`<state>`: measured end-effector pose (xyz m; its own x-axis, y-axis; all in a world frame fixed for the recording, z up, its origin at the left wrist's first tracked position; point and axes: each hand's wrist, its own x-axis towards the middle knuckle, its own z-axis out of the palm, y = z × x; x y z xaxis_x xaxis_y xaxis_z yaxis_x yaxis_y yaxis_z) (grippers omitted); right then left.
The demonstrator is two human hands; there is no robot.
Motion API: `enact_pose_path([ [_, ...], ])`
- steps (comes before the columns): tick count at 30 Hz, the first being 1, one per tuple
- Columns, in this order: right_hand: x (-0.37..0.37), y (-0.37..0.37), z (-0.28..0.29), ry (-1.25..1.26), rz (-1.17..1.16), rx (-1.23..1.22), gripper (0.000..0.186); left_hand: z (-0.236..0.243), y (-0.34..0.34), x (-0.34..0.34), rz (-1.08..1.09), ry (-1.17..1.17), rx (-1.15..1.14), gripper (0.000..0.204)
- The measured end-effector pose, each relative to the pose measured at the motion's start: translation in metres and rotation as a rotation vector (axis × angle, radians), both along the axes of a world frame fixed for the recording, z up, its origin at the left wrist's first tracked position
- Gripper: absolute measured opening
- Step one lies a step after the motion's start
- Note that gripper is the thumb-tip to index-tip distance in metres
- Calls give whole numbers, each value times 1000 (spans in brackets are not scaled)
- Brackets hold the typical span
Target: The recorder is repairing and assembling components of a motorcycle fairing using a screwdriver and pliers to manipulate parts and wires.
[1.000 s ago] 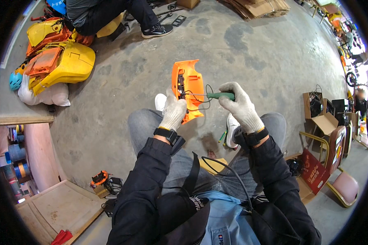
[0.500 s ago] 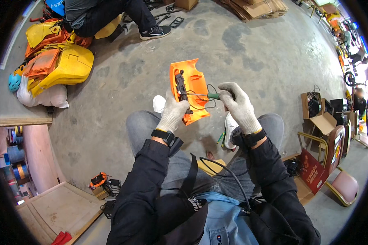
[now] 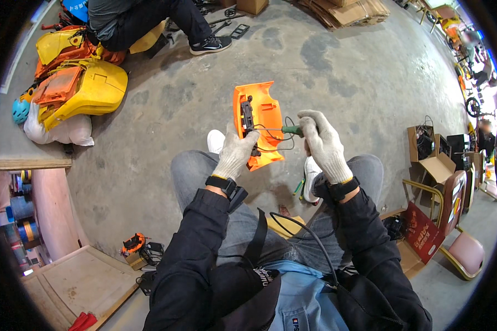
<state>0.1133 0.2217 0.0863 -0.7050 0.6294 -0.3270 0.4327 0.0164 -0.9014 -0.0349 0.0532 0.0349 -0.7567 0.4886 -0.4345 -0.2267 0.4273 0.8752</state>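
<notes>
I hold an orange plastic panel (image 3: 268,110) upright above my knees. My left hand (image 3: 235,151), in a pale knit glove, is closed on its lower left side, thumb over a black fitting (image 3: 246,113) fixed inside. My right hand (image 3: 324,146), also gloved, has its fingers wrapped round the green handle of a screwdriver (image 3: 291,130). The thin metal shaft points left to the black fitting; its tip is too small to make out beside my left thumb. Thin black wires (image 3: 286,148) loop from the fitting below and around the shaft.
A seated co-worker's leg (image 3: 176,22) is at top left beside yellow and orange plastic parts (image 3: 85,88). Flattened cardboard (image 3: 356,11) lies at the back. Open boxes (image 3: 436,165) and chairs (image 3: 463,255) stand right. A wooden board (image 3: 77,281) is lower left, green-handled tools (image 3: 298,187) by my shoe.
The panel has shifted slightly right since a second ago. The fingers of my right hand have moved and now curl further over the screwdriver handle, covering more of it.
</notes>
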Motion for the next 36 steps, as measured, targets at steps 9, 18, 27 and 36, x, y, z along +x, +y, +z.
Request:
enact_pose_path([
  [9, 1, -1, -3, 142, 55, 206, 39, -14, 0, -4, -23, 50, -68, 44],
  [18, -1, -5, -1, 157, 110, 297, 27, -16, 0, -3, 8, 74, -126, 43],
  [27, 3, -7, -3, 185, 138, 275, 31, -23, 2, -2, 11, 155, -233, 47],
  [36, 1, -6, -3, 117, 118, 284, 27, -18, 3, 1, 27, 132, -156, 52],
])
